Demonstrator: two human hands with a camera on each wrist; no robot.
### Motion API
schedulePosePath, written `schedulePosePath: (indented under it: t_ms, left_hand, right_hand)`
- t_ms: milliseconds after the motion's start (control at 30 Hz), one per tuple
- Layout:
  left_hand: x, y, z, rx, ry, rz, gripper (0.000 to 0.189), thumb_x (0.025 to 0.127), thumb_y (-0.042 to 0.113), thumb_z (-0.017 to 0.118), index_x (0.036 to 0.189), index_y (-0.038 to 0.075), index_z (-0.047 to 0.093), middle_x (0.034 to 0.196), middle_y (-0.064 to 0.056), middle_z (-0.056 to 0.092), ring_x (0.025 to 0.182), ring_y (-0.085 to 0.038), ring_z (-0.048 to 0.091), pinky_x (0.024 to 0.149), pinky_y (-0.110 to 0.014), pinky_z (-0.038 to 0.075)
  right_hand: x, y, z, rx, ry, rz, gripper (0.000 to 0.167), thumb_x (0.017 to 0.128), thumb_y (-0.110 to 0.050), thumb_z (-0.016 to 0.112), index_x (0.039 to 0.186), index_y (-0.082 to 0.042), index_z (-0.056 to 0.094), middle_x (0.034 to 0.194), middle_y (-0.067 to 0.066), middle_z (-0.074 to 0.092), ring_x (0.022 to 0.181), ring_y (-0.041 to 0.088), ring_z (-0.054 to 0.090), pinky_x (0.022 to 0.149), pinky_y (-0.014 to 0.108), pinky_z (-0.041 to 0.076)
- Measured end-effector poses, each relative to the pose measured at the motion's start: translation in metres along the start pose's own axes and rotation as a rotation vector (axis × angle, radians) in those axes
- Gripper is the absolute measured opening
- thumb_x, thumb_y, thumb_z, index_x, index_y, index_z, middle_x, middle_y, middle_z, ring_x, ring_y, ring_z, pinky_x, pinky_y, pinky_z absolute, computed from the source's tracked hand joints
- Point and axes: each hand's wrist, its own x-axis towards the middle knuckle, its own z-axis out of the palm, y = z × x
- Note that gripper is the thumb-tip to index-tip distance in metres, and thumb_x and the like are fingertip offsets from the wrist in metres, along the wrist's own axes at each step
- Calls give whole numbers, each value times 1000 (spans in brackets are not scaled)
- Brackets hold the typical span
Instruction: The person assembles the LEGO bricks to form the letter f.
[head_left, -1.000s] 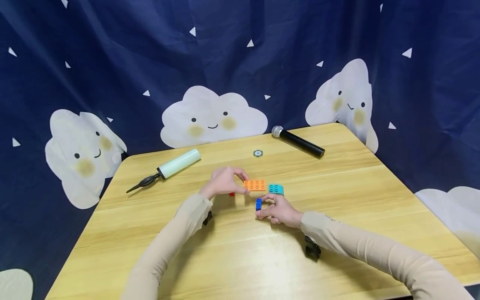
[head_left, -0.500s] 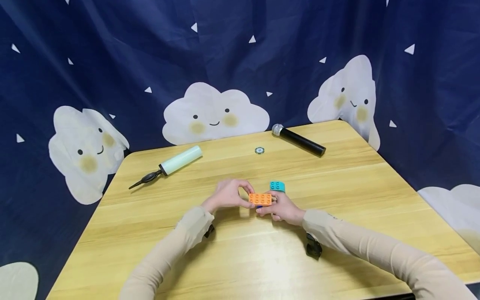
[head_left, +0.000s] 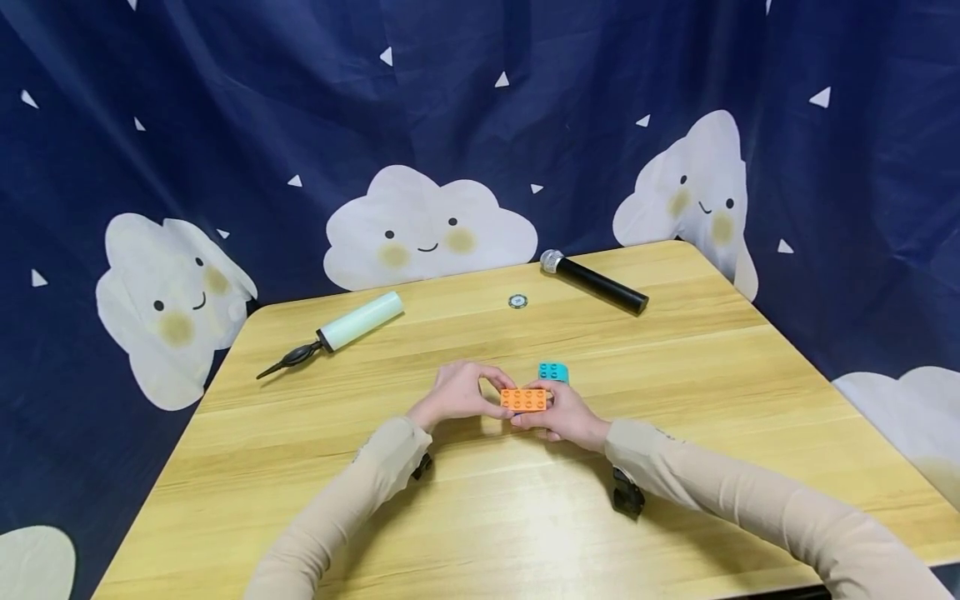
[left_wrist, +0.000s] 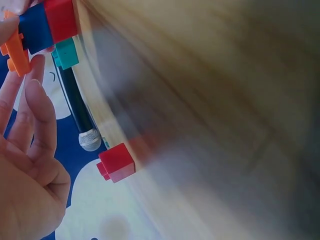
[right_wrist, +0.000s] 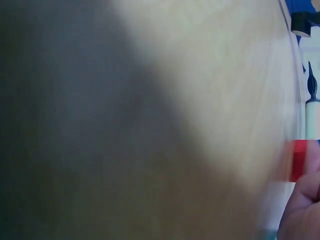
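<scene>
Near the turquoise brick point(head_left: 553, 370), the left hand point(head_left: 463, 393) pinches the orange brick point(head_left: 523, 400) atop the blue brick point(left_wrist: 36, 31), which the right hand point(head_left: 568, 417) appears to grip, a red brick point(left_wrist: 62, 21) beneath. Stacking seems in hand; the next move likely calls for firm downward pressure.

Free: bare table point(head_left: 480, 517) toward me, 6 o'clock | Blocked: teal block point(head_left: 553, 372) near my right hand point(head_left: 564, 416), 12 o'clock | microphone point(head_left: 596, 283) farther, 1 o'clock | pump point(head_left: 362, 322), 10 o'clock from my left hand point(head_left: 461, 392)

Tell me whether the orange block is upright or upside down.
Upright: in the head view, the orange block in the left hand shows studs facing up.
</scene>
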Motion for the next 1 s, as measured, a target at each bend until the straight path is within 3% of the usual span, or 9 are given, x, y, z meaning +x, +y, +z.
schedulePosePath:
  t_ms: [133,200,367,633,733,867,1000]
  left_hand:
    - [-1,0,0,8,12,3,31,66,46,81,94,39,71,88,22,70,68,-5,48,71,-29,35]
    - [-1,0,0,7,19,3,30,66,46,81,94,39,71,89,22,70,67,-5,48,71,-30,35]
    - [-3,0,-1,2,20,-5,30,66,46,81,93,39,71,91,23,70,75,-9,53,76,-34,35]
    - [-3,5,0,16,55,-9,33,64,53,81,93,39,70,100,20,70,66,-9,51,70,-30,35]
    - [-4,7,2,23,66,-1,31,64,54,80,89,39,71,97,20,69,73,-6,53,69,-29,34]
    - [-5,9,4,7,69,-4,29,64,50,81,88,37,70,90,22,68,68,-6,49,69,-29,34]
    - [-4,11,5,-3,73,-26,28,62,47,82,86,37,70,93,21,68,68,-6,45,70,-29,33]
  right_hand:
    - [1,-4,1,-184,93,-45,50,73,-22,83,115,-7,61,76,6,67,39,10,46,39,23,40]
    - [1,-6,1,-221,108,-59,46,73,-22,83,112,-7,62,76,6,67,39,10,46,39,24,40]
    - [1,-8,2,-231,103,-64,42,74,-18,82,110,-6,63,76,7,67,39,11,46,39,24,40]
    - [1,-7,0,-245,77,-69,40,76,-14,80,110,-4,62,76,7,66,40,10,46,40,23,40]
    - [1,-7,0,-247,72,-63,39,76,-12,80,109,-4,62,77,7,66,39,10,45,39,22,39]
    - [1,-8,0,-255,65,-48,39,75,-11,80,109,-4,61,78,7,65,40,10,44,39,21,38]
    - [1,-8,-1,-260,62,-53,39,74,-10,80,108,-4,60,77,7,65,40,10,44,39,22,38]
